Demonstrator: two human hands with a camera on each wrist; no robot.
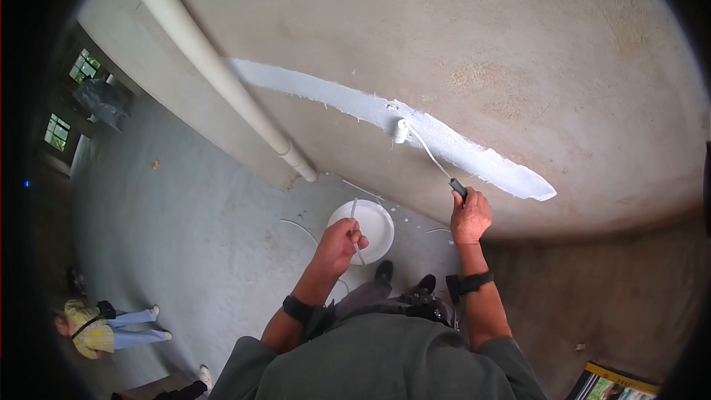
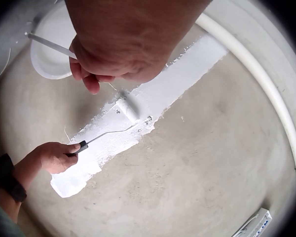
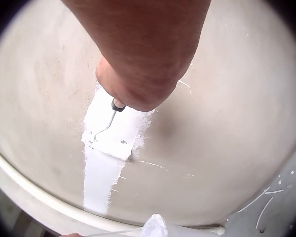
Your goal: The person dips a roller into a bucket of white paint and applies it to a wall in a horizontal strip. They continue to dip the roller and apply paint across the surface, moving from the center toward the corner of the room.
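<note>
My right hand point(image 1: 471, 216) grips the dark handle point(image 1: 458, 189) of a paint roller. The roller's white sleeve point(image 1: 401, 131) lies against a band of fresh white paint point(image 1: 326, 94) on the grey wall. In the left wrist view, the roller's bent wire frame point(image 2: 106, 133) runs from that hand to the white sleeve point(image 2: 128, 110). My left hand point(image 1: 342, 244) is curled round a narrow pale bar point(image 1: 354, 210), which crosses the mouth of a white bucket point(image 1: 384, 226) like a bucket handle. In the right wrist view, the right hand point(image 3: 130, 91) partly hides the roller handle.
A white pipe point(image 1: 200, 52) runs along the wall to my left. Thin strips and white specks lie on the grey floor point(image 1: 222, 230) near my shoes point(image 1: 384, 271). Another person point(image 1: 96, 328) stands at the far left. A printed box point(image 1: 615, 384) lies at lower right.
</note>
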